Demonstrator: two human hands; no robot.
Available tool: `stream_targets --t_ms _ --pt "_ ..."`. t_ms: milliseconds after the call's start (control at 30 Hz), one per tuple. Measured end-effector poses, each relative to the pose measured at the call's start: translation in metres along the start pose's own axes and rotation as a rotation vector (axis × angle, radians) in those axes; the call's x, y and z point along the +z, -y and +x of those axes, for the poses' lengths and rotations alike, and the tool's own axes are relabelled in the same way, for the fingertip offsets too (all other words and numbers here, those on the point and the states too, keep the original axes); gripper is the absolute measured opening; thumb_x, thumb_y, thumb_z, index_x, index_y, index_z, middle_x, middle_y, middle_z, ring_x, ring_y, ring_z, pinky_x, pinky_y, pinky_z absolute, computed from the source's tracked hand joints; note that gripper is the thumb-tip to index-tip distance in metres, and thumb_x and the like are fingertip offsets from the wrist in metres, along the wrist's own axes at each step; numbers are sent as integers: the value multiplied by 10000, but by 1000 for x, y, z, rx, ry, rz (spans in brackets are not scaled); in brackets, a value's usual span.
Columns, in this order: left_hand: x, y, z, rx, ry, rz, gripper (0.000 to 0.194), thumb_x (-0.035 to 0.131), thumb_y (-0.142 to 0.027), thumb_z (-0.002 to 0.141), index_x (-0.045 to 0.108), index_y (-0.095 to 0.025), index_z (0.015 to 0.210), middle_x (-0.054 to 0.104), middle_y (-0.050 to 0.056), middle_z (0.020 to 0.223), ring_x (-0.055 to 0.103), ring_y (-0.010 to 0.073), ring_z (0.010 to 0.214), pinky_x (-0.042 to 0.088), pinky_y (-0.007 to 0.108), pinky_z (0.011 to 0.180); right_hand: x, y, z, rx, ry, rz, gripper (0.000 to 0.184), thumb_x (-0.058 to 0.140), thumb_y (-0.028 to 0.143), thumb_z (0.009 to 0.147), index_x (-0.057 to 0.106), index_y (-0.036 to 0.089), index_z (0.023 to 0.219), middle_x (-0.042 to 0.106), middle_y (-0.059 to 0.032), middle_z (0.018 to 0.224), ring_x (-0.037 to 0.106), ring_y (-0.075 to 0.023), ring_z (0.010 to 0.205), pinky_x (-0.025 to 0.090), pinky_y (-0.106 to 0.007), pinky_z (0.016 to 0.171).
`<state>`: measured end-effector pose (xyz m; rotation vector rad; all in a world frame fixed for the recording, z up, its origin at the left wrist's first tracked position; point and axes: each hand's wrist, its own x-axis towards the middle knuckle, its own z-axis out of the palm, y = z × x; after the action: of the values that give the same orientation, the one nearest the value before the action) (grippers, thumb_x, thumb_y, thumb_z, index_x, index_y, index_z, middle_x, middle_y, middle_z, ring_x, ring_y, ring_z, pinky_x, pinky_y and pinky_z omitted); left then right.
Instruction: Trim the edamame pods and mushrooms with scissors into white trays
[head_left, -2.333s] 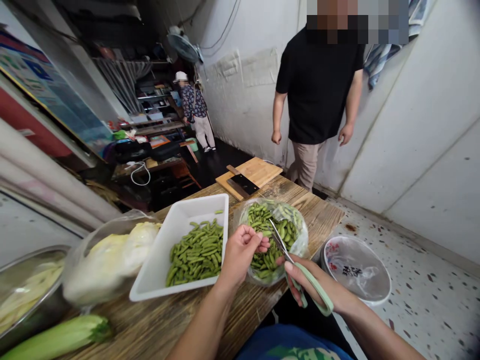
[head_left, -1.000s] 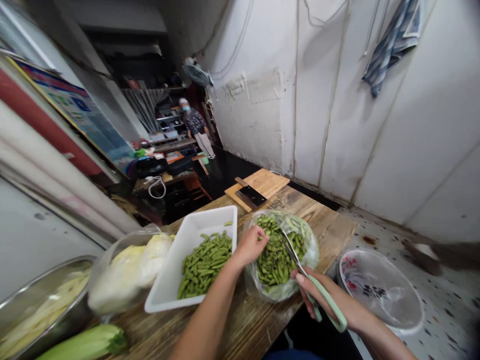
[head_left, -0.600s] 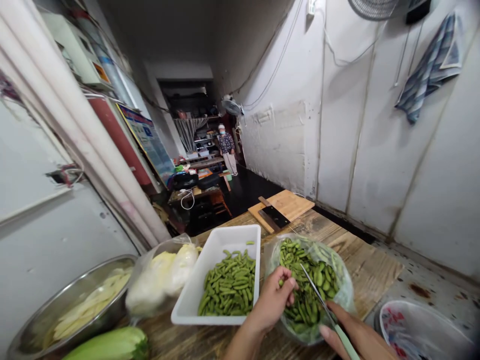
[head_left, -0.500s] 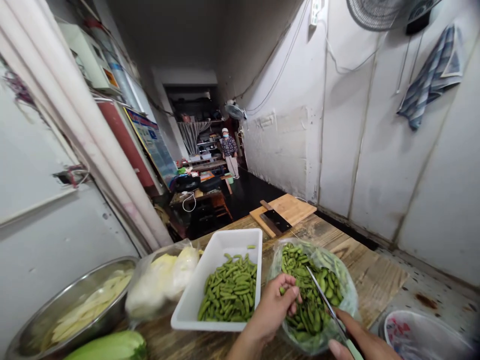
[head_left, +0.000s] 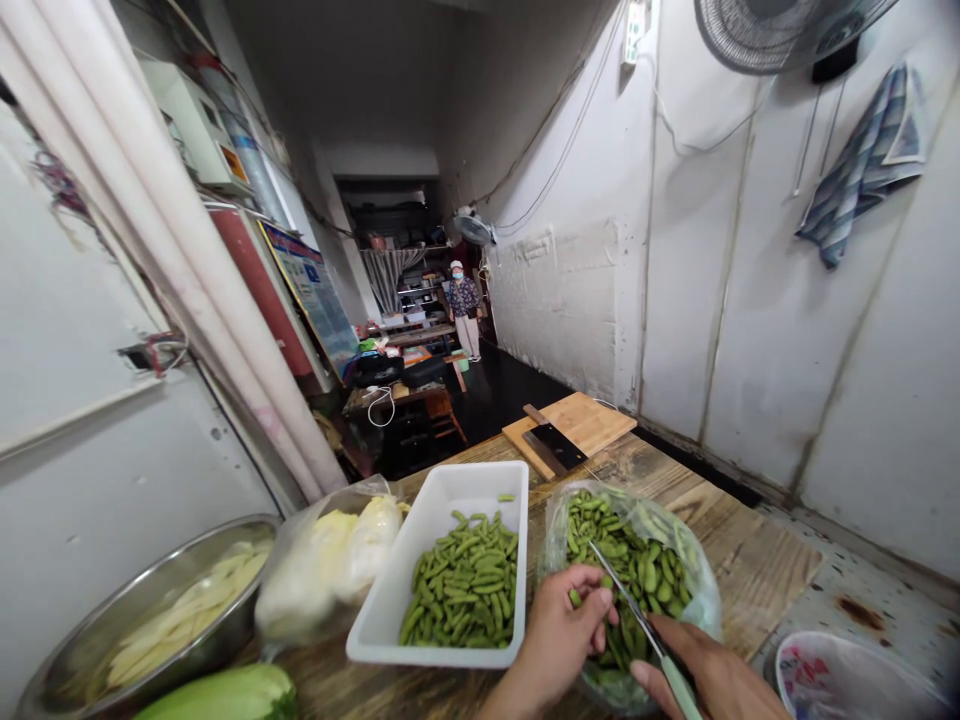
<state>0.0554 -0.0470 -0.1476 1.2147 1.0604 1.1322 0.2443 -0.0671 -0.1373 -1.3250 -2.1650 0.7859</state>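
My left hand [head_left: 571,625] is closed, its fingertips pinching a green soybean pod [head_left: 576,598] above the clear plastic bag [head_left: 705,590]. Many loose soybean pods [head_left: 660,570] fill that bag. In my right hand [head_left: 705,665] is a pair of scissors [head_left: 636,612] with a pale green handle. Their blades point up and to the left, the tips beside the fingers of my left hand. A white plastic tray [head_left: 364,630] stands left of the bag, with a heap of pods [head_left: 469,580] in it.
A cleaver [head_left: 555,447] lies on a wooden cutting board [head_left: 600,425] at the table's far edge. On the left are a bagged pale vegetable [head_left: 337,560], a metal bowl of pale slices [head_left: 82,620] and a green gourd [head_left: 225,695]. A bucket [head_left: 840,675] stands right; a person [head_left: 465,310] stands far back.
The scissors have shifted left and slightly down, bringing their blades nearer my left fingers. My left hand has lowered a little. The camera view has moved slightly.
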Motion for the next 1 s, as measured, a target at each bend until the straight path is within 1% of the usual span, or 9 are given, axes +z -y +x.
stream_targets --t_ms 100,200,367,500,633,767,867,933,1000 --pt "0 -5 -3 -11 -24 8 434 718 -557 756 663 -146 887 634 42 669 441 91 442 314 259 474 -5 6 -4 24 -23 30 443 584 570 887 723 223 1125 759 -139 1072 725 -327 971 561 -368 868" --pt "0 -14 -8 11 -71 -21 456 731 -533 745 676 -138 964 637 19 668 464 93 459 344 245 481 -16 17 -9 42 -2 29 425 552 549 925 690 215 1149 728 -132 1104 695 -309 998 523 -376 906" --pt "1 -21 -11 -6 -51 -29 413 699 -494 789 681 -129 982 638 6 703 484 81 486 357 214 469 -31 27 -12 44 106 127 395 470 521 995 651 217 1170 714 -91 1113 671 -260 989 494 -317 884" --pt "1 -20 -12 4 -37 20 371 687 -483 803 679 -133 924 645 8 692 492 84 484 371 213 477 -30 28 -13 28 164 116 352 521 473 984 657 214 1180 713 -80 1076 668 -248 953 488 -308 856" --pt "-1 -23 -12 34 -14 105 337 667 -477 818 679 -141 821 634 1 652 474 81 468 357 216 483 -26 28 -13 23 140 63 400 534 500 970 654 197 1202 698 -106 1075 655 -262 960 491 -326 863" --pt "-3 -24 -11 14 2 124 334 690 -473 802 669 -142 764 633 -4 626 455 71 452 336 214 484 -22 24 -13 53 130 22 421 522 551 960 684 170 1035 682 -88 931 635 -237 837 492 -304 760" --pt "-2 -17 -7 -42 5 37 355 737 -479 761 663 -133 791 661 9 668 453 62 458 328 205 476 -16 16 -12 70 122 37 478 491 595 959 667 157 885 618 -47 766 577 -191 706 442 -266 629" --pt "-1 -11 -3 -87 -14 -74 391 777 -488 722 660 -129 824 682 22 716 466 60 475 331 198 469 -12 11 -12 107 123 113 519 486 649 937 633 160 841 545 -9 660 522 -157 605 392 -247 546" --pt "0 -6 1 -122 -67 -216 440 835 -484 662 663 -128 856 695 29 774 493 58 512 349 187 474 -11 7 -13 174 167 276 576 463 728 903 596 168 910 480 30 584 476 -135 511 362 -239 485"
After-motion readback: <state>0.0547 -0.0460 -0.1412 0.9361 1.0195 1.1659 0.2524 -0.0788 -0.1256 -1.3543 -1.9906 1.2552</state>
